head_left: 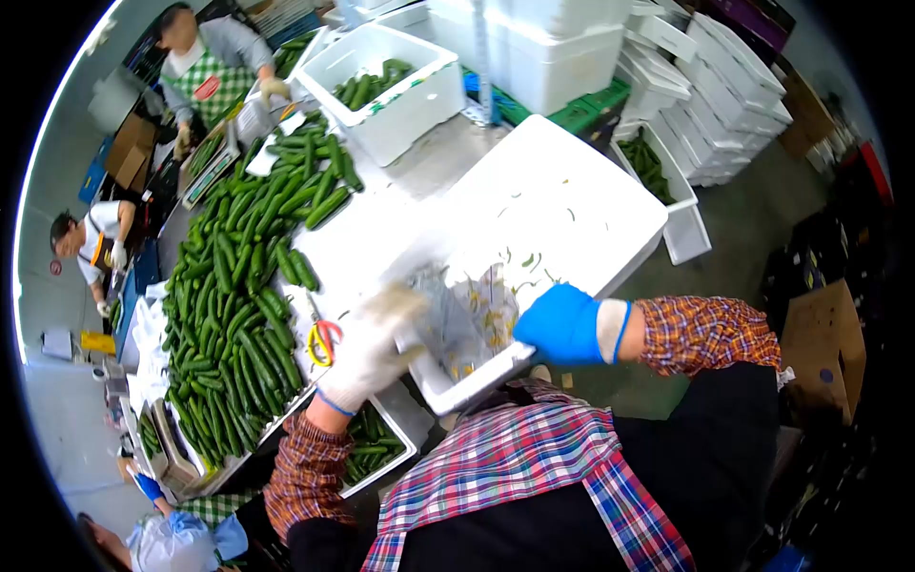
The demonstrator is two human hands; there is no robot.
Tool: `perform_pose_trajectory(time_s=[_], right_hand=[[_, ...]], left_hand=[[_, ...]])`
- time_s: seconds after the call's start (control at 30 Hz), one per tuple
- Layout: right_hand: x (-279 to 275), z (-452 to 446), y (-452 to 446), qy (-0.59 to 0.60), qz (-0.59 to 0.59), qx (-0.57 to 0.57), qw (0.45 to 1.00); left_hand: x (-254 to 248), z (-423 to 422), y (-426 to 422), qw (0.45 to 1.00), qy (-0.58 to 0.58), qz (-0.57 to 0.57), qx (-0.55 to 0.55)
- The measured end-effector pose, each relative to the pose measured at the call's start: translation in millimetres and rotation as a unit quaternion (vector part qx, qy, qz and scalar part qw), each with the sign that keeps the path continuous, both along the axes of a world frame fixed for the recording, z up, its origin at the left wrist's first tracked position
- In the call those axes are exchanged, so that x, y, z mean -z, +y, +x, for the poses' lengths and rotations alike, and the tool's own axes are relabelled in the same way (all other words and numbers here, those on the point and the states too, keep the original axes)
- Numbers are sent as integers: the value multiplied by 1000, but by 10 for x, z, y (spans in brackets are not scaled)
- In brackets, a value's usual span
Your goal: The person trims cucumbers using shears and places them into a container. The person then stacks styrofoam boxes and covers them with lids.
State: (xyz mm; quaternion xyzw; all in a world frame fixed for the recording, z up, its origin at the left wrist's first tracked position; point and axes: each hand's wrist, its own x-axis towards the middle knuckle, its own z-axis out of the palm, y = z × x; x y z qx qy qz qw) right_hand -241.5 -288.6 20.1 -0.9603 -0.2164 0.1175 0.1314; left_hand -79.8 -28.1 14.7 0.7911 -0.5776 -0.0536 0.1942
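Note:
A white foam box [477,379], tilted in front of my body, holds a crumpled clear plastic bag [438,310] and small yellowish scraps [491,315]. My right hand [562,324], in a blue glove, is closed on the box's right rim. My left hand [367,348], in a white glove, is by the box's left side; motion smears its fingers. Red-and-yellow-handled scissors [322,343] lie just left of it on the table. A large heap of cucumbers [238,296] covers the table farther left.
A white board [572,195] with green scraps lies ahead. Behind stands a white bin [410,119] of cucumbers. Foam boxes [724,105] are stacked at far right. A crate of cucumbers [376,448] sits below my left arm. Several co-workers [210,81] stand along the left.

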Motion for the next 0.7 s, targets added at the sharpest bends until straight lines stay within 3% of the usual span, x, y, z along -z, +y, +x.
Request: perform_pose_trajectory(time_s=[0.03,0.1,0.13,0.2,0.3,0.4,0.47,0.57,0.63,0.7], right_hand=[[-45,-164,2,32,6,3,999],[67,-473,29,32,2,15,999],[80,-551,-1,50,15,30,998],[214,-770,-89,58,34,75,995],[338,-1089,-270,45,54,140,988],[484,-1298,-342,82,59,197,975],[519,-1390,-489,110,54,231,965],[629,-1606,-728,134,40,285,948],[666,-1661,-869,187,36,342,920],[773,-1770,-958,201,29,360,911]], left_hand=[[-37,-106,-299,988,-19,78,128],[346,-287,-720,949,-48,174,257],[507,-364,-898,945,-49,173,272],[704,-467,-1247,873,-53,267,405],[681,-646,-1750,817,-93,333,462],[854,-789,-2169,782,-149,282,536],[1262,-905,-2455,756,-146,268,579],[1437,-1019,-2872,721,-124,211,649],[1553,-1042,-3029,754,-76,136,638],[1570,-1115,-3210,751,-93,146,637]])
